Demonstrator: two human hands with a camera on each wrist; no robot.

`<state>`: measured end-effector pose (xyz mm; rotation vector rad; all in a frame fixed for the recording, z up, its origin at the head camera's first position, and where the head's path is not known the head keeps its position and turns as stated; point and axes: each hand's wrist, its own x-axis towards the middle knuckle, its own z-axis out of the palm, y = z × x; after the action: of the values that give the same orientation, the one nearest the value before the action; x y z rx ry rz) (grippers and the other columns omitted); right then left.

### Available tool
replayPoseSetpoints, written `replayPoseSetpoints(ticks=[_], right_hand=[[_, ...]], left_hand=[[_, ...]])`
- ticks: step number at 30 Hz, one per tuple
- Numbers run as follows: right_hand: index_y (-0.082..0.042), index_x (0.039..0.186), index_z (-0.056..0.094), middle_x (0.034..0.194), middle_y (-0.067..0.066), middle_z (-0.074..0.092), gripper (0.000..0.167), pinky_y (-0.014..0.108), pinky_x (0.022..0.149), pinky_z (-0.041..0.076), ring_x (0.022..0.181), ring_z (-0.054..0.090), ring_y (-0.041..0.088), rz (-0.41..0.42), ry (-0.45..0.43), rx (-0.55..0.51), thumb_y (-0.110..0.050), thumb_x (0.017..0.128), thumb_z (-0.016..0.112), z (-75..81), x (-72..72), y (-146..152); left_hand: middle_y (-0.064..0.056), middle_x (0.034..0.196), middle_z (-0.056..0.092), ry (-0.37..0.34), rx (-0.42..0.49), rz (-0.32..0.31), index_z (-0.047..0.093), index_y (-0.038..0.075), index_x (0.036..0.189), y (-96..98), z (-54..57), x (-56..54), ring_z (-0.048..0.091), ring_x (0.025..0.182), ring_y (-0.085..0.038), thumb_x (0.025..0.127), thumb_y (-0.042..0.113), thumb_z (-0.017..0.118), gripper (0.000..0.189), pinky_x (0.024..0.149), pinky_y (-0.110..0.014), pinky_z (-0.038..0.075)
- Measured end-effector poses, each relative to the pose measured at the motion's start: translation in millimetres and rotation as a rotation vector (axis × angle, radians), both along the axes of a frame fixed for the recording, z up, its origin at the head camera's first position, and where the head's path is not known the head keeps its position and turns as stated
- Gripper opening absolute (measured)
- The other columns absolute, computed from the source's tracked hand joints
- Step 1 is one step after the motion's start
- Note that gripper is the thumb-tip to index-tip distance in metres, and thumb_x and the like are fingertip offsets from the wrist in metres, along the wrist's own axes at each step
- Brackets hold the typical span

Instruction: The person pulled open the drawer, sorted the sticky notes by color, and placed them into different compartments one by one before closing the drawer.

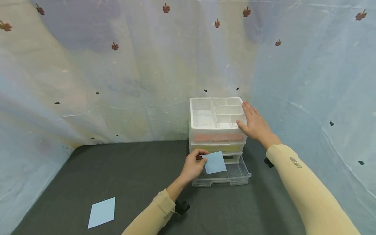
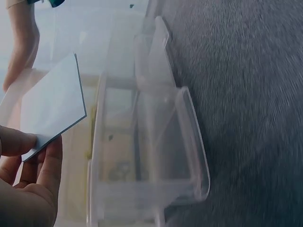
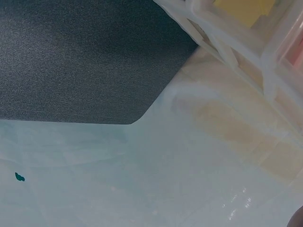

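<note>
Between thumb and fingers my left hand (image 1: 194, 165) pinches a light blue square of paper (image 1: 215, 162), also seen as a stiff sheet (image 2: 54, 104) in the left wrist view. The paper is over the pulled-out clear bottom drawer (image 1: 235, 180) of a white drawer organizer (image 1: 217, 130). My right hand (image 1: 256, 123) rests on the organizer's top right edge, its fingers extended and the thumb apart. Pink and yellow contents show through the two upper drawers. In the right wrist view only a sliver of hand appears at the bottom right corner.
A second light blue paper sheet (image 1: 101, 212) lies at the front left of the dark table (image 1: 141, 176). The organizer's top tray (image 1: 202, 118) is split into several compartments. A patterned curtain (image 1: 147, 71) hangs behind and along both sides.
</note>
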<state>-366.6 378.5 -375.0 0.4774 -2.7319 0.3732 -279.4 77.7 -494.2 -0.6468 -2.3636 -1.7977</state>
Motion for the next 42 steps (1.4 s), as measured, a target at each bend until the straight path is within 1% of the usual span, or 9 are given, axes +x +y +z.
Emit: replayPoseSetpoints(ticks=[5,10,14,23,27,31,34,37,42], right_hand=[[-0.001,0.166,0.009,0.174,0.018,0.008,0.081,0.055,0.128,0.008,0.159,0.009,0.037,0.007,-0.004,-0.002,-0.043,0.107,0.046,0.9,2.0,-1.1],[-0.001,0.166,0.009,0.174,0.017,0.008,0.081,0.054,0.128,0.008,0.159,0.009,0.037,0.003,-0.006,0.0,-0.043,0.107,0.045,1.4,3.6,-1.3],[-0.002,0.166,0.009,0.174,0.016,0.007,0.081,0.053,0.128,0.007,0.16,0.009,0.036,-0.006,-0.012,-0.004,-0.043,0.107,0.046,0.9,3.4,-1.4],[-0.002,0.166,0.009,0.174,0.016,0.007,0.081,0.053,0.128,0.007,0.16,0.009,0.035,-0.012,-0.012,0.003,-0.043,0.107,0.047,-0.1,2.5,-1.6],[-0.003,0.166,0.009,0.174,0.016,0.007,0.081,0.052,0.128,0.007,0.16,0.008,0.035,-0.012,-0.014,-0.001,-0.042,0.107,0.047,-0.2,2.2,-1.7],[-0.003,0.167,0.008,0.174,0.015,0.006,0.081,0.052,0.129,0.006,0.16,0.007,0.035,-0.011,-0.019,-0.005,-0.042,0.107,0.047,-0.4,2.2,-1.7],[-0.003,0.167,0.008,0.174,0.015,0.006,0.081,0.052,0.128,0.006,0.16,0.007,0.035,-0.011,-0.02,-0.005,-0.042,0.107,0.047,-0.6,1.9,-1.5],[-0.003,0.167,0.008,0.174,0.015,0.006,0.081,0.053,0.128,0.006,0.16,0.008,0.035,-0.012,-0.019,-0.003,-0.042,0.107,0.047,-1.0,1.1,-1.2],[-0.003,0.167,0.009,0.174,0.016,0.006,0.081,0.053,0.128,0.006,0.16,0.008,0.036,-0.01,-0.015,-0.007,-0.042,0.107,0.047,-0.9,0.3,-1.2]], left_hand=[[-0.007,0.124,0.066,-0.041,-0.017,-0.021,0.069,0.011,0.123,15.3,-1.9,0.5,0.06,0.101,-0.02,0.102,0.003,0.064,0.023,0.079,-0.033,0.052],[-0.005,0.119,0.066,-0.056,-0.033,-0.029,0.071,0.011,0.121,30.5,-5.2,-0.2,0.058,0.099,-0.017,0.101,0.003,0.065,0.022,0.08,-0.033,0.051],[-0.005,0.115,0.067,-0.06,-0.046,-0.029,0.072,0.011,0.118,41.0,-8.4,-1.4,0.061,0.099,-0.017,0.099,0.002,0.065,0.022,0.081,-0.031,0.053],[-0.003,0.123,0.066,-0.128,-0.095,-0.06,0.072,0.013,0.119,60.6,-16.0,-5.6,0.06,0.098,-0.012,0.101,0.003,0.063,0.022,0.079,-0.029,0.053],[-0.002,0.121,0.067,-0.119,-0.121,-0.067,0.072,0.013,0.119,68.7,-20.3,-8.8,0.06,0.097,-0.011,0.101,0.003,0.063,0.022,0.079,-0.028,0.053],[-0.002,0.117,0.068,-0.106,-0.146,-0.064,0.073,0.012,0.117,74.9,-20.9,-11.6,0.06,0.094,-0.01,0.1,0.001,0.064,0.022,0.079,-0.028,0.053],[-0.001,0.116,0.068,-0.116,-0.162,-0.074,0.072,0.011,0.118,78.0,-21.4,-14.6,0.058,0.092,-0.009,0.1,0.002,0.064,0.022,0.077,-0.027,0.052],[-0.001,0.113,0.068,-0.116,-0.171,-0.093,0.072,0.01,0.118,80.6,-24.2,-19.0,0.056,0.088,-0.007,0.1,0.002,0.064,0.021,0.075,-0.026,0.05],[0.0,0.112,0.068,-0.102,-0.205,-0.135,0.072,0.009,0.118,82.8,-27.0,-24.6,0.056,0.088,-0.006,0.1,0.003,0.065,0.021,0.077,-0.025,0.05]])
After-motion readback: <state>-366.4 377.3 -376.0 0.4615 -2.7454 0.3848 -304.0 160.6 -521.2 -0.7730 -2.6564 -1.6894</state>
